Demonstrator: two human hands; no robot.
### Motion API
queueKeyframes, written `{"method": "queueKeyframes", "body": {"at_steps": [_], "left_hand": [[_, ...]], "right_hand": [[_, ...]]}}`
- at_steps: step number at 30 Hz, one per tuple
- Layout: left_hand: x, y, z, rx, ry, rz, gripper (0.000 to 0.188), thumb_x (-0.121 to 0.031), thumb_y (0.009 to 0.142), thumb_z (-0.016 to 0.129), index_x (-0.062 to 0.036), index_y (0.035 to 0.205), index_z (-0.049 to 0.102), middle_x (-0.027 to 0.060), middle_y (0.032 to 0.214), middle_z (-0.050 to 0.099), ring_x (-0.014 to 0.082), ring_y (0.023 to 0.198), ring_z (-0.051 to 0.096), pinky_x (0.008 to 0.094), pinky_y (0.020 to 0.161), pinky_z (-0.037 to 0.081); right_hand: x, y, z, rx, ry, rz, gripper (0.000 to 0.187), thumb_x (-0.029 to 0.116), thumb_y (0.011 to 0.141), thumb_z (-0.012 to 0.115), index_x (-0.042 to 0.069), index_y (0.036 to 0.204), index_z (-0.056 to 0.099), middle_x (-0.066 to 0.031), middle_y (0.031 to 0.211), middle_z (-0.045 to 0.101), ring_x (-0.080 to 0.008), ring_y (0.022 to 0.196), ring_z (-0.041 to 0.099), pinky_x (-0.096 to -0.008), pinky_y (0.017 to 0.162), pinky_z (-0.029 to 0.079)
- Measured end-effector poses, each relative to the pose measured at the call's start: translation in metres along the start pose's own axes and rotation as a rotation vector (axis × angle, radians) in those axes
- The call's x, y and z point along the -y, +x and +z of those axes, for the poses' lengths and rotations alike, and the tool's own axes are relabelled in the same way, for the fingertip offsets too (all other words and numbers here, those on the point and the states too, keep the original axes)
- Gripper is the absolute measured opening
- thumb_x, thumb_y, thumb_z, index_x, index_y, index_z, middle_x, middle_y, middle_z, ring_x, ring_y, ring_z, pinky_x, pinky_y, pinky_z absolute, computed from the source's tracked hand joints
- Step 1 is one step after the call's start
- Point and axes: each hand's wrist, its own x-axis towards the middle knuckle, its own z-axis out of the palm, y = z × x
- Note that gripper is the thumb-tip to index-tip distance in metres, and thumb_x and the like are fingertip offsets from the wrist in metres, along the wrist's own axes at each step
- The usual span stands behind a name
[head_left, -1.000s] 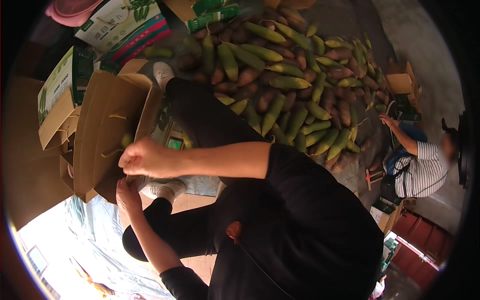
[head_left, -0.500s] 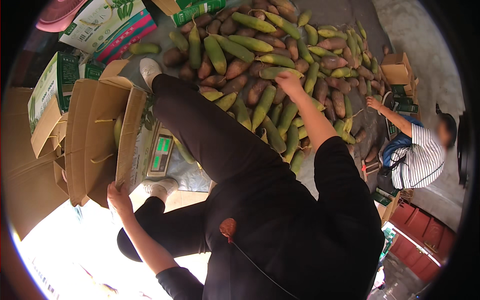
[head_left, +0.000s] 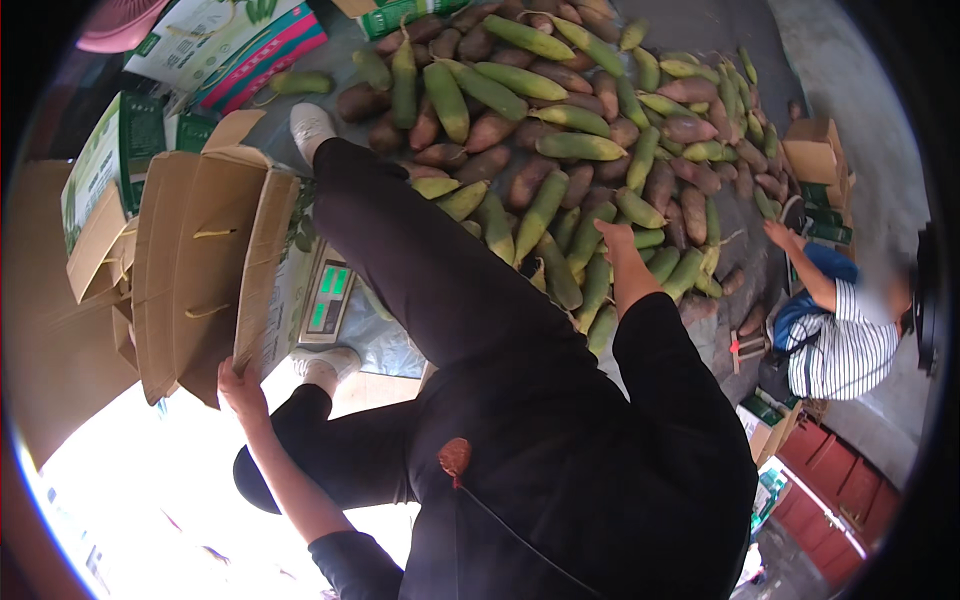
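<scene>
My left hand [head_left: 240, 390] grips the lower near corner of an open cardboard box [head_left: 180, 310]. The box has yellow rope handles, and one flap stands up beside a digital scale [head_left: 327, 297] with a lit green display. My right hand [head_left: 616, 238] is down among a large pile of green radishes [head_left: 541, 215], some fully green and others reddish-brown. One short green radish [head_left: 638, 210] lies right beside its fingers. Those fingertips are turned down and partly hidden, so I cannot tell whether they hold a radish.
More printed cartons [head_left: 105, 180] stand at the left, and a green-and-pink box [head_left: 265, 60] lies at the far left. At the right a person in a striped shirt [head_left: 845, 340] reaches toward the pile. Cardboard boxes [head_left: 815, 155] stand beyond that person's arm.
My right hand has moved nearer and slightly right, from the middle of the pile to its near part. The left hand keeps its hold on the box. The view has shifted slightly.
</scene>
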Motion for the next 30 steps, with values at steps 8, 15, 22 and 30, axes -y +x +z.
{"method": "queueKeyframes", "body": {"at_steps": [8,15,22,30], "left_hand": [[-0.009,0.004,0.003,0.008,0.051,-0.021,0.022,-0.007,0.069,0.061,0.0010,0.090,0.061,0.0164,0.083,0.058,0.0358,0.081,0.057,0.0425,0.071,0.045],[-0.028,0.004,-0.006,0.005,0.109,-0.125,0.017,-0.011,0.071,0.064,-0.0058,0.088,0.063,0.0112,0.083,0.059,0.0314,0.084,0.059,0.0418,0.073,0.046],[-0.049,-0.003,-0.019,0.022,0.272,-0.078,0.008,-0.013,0.073,0.066,-0.0093,0.079,0.063,0.0069,0.079,0.058,0.0268,0.086,0.058,0.0416,0.073,0.044],[-0.048,-0.001,-0.019,-0.005,0.232,-0.058,0.008,-0.009,0.072,0.064,-0.0098,0.079,0.064,0.0062,0.077,0.057,0.0264,0.084,0.059,0.0403,0.071,0.043]], "right_hand": [[0.012,-0.038,0.013,-0.034,-0.261,0.034,0.067,0.021,0.063,0.083,-0.012,0.112,0.050,-0.0221,0.109,0.060,-0.0316,0.098,0.060,-0.0390,0.082,0.047],[0.001,-0.026,0.014,0.037,-0.120,-0.071,0.068,0.018,0.063,0.081,-0.009,0.117,0.049,-0.0170,0.111,0.059,-0.0284,0.095,0.058,-0.0379,0.081,0.046],[0.013,-0.053,0.019,0.019,-0.141,-0.247,0.064,0.013,0.063,0.078,-0.009,0.116,0.049,-0.0184,0.110,0.059,-0.0304,0.096,0.059,-0.0388,0.085,0.045],[0.077,-0.076,0.019,0.271,-0.015,-0.748,0.049,0.003,0.074,0.070,-0.007,0.114,0.045,-0.0135,0.111,0.058,-0.0221,0.102,0.055,-0.0322,0.087,0.044]]}}
